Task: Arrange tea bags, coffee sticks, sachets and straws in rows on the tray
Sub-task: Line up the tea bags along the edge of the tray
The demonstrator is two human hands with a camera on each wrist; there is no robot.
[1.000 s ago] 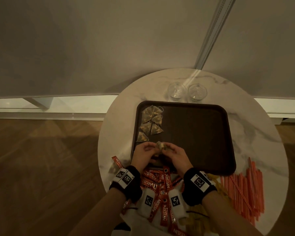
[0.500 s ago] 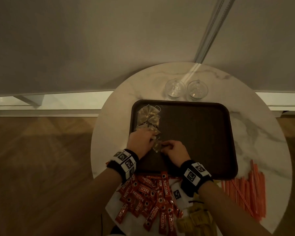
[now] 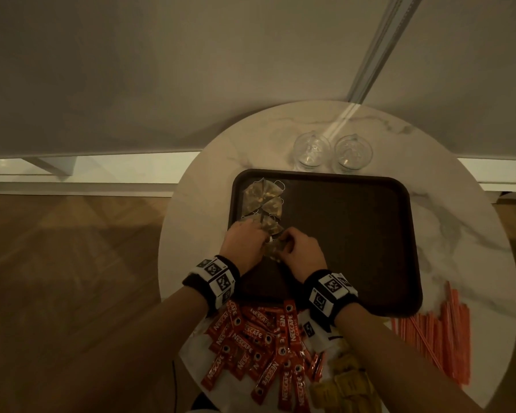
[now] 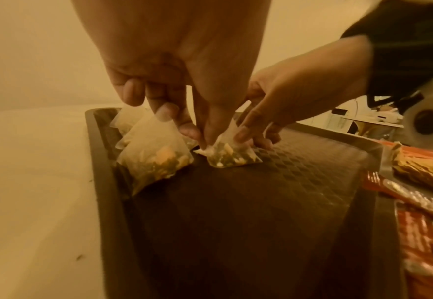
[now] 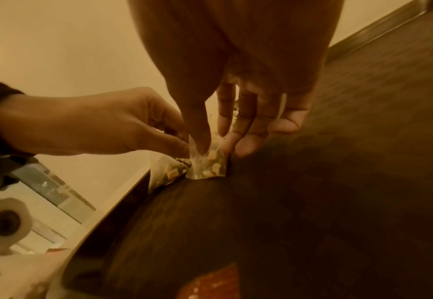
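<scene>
A dark brown tray (image 3: 355,234) lies on a round marble table (image 3: 459,222). Several pyramid tea bags (image 3: 265,201) stand in a column along the tray's left side. Both hands meet at the column's near end over one more tea bag (image 3: 274,249) (image 4: 231,156) (image 5: 208,166), which touches the tray floor. My left hand (image 3: 245,242) (image 4: 197,129) pinches its top corner. My right hand (image 3: 301,251) (image 5: 210,141) pinches it from the other side with thumb and fingers. Red coffee sticks (image 3: 256,344), yellow sachets (image 3: 346,386) and orange straws (image 3: 441,332) lie off the tray.
Two clear glasses (image 3: 312,150) (image 3: 353,152) stand behind the tray's far edge. The coffee sticks and sachets crowd the table's near edge below my wrists. The straws lie to the tray's lower right. A wall and wooden floor (image 3: 72,263) surround the table.
Both hands carried the tea bag from the tray's near edge forward and left, up to the end of the column. It now touches the tray floor.
</scene>
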